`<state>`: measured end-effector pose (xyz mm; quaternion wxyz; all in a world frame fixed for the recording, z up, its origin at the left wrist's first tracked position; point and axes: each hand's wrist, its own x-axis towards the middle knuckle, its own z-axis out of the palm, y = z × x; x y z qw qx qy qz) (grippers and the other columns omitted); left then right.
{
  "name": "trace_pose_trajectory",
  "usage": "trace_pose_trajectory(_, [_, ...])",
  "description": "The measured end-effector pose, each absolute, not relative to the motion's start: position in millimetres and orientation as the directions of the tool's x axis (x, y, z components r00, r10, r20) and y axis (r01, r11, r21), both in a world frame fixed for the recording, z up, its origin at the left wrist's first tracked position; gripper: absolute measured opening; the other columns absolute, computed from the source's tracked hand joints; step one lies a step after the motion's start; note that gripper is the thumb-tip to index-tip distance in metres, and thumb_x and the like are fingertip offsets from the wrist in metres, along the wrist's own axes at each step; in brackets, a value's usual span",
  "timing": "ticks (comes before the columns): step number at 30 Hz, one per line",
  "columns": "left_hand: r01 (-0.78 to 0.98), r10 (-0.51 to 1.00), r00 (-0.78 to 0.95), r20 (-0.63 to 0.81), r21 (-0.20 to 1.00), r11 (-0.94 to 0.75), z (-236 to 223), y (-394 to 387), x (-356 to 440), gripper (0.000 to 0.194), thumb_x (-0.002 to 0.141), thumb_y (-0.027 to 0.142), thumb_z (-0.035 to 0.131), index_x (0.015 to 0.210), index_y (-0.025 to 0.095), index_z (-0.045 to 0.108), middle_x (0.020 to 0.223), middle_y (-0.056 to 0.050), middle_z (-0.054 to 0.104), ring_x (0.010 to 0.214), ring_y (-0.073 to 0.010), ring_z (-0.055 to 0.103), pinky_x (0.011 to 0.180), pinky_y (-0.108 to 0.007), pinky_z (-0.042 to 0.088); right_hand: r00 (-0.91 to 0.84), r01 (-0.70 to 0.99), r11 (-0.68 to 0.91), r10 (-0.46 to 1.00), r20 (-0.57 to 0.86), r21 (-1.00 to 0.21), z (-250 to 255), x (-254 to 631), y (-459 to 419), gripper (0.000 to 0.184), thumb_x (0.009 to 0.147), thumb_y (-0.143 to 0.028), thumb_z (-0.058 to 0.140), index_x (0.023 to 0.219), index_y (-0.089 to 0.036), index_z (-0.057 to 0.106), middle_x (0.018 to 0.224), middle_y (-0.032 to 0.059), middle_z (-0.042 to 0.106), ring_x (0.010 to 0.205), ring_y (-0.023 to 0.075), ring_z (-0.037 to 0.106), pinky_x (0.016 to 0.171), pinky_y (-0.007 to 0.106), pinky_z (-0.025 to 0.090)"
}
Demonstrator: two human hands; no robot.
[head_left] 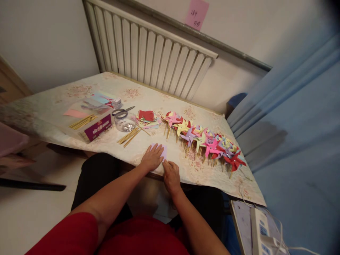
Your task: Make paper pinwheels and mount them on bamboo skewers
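Note:
A small lilac sheet of paper (165, 151) lies on the tablecloth close to the table's front edge. My left hand (152, 158) rests flat on it, fingers stretched out and a little apart, covering most of the sheet. At the sheet's lower right corner is my right hand (171, 174), its fingers curled and closed on the paper's edge; the fingertips are partly hidden. Beyond the hands are several thin wooden sticks (129, 136) and a stack of coloured paper squares (146, 117), red on top.
Rows of finished paper pinwheels (198, 136) on sticks lie to the right. Scissors (122, 112) rest on a clear bowl (125, 124) of small shiny pieces. Left of it stands a clear plastic box (98, 126) holding sticks and paper. A power strip (260, 230) lies at lower right.

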<state>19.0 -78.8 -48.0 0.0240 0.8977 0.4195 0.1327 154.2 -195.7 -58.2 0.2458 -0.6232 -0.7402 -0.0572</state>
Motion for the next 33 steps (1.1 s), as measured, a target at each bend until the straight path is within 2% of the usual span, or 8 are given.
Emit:
trace_pose_trajectory(19, [0.751, 0.774, 0.605, 0.187, 0.187, -0.633, -46.1, -78.8, 19.6, 0.055, 0.095, 0.041, 0.033, 0.146, 0.021, 0.040, 0.156, -0.006, 0.034, 0.146, -0.0262, 0.022, 0.118, -0.049, 0.014, -0.085, 0.943, 0.217, 0.889, 0.450, -0.252, -58.9, 153.3, -199.6, 0.049, 0.085, -0.001, 0.044, 0.129, -0.019, 0.057, 0.132, 0.0047, 0.060, 0.116, 0.0250, 0.045, 0.104, 0.042, 0.034])
trace_pose_trajectory(29, [0.774, 0.803, 0.574, 0.158, 0.215, -0.595, -42.5, -79.3, 22.7, 0.061, 0.094, 0.048, 0.034, 0.147, 0.019, 0.038, 0.156, -0.007, 0.032, 0.146, -0.0272, 0.021, 0.117, -0.050, 0.015, -0.087, 0.950, 0.208, 0.893, 0.442, -0.233, -56.4, 152.0, -200.4, 0.050, 0.084, -0.001, 0.046, 0.129, -0.020, 0.057, 0.131, 0.0066, 0.060, 0.117, 0.0246, 0.046, 0.103, 0.042, 0.035])
trace_pose_trajectory(33, [0.778, 0.806, 0.568, 0.166, 0.212, -0.592, -43.7, -79.7, 23.6, 0.061, 0.093, 0.048, 0.035, 0.147, 0.019, 0.038, 0.156, -0.007, 0.033, 0.146, -0.0274, 0.022, 0.117, -0.050, 0.015, -0.103, 0.933, 0.247, 0.881, 0.462, -0.262, -57.5, 155.5, -201.9, 0.050, 0.084, -0.002, 0.042, 0.128, -0.020, 0.058, 0.130, 0.0056, 0.061, 0.116, 0.0242, 0.046, 0.103, 0.043, 0.035])
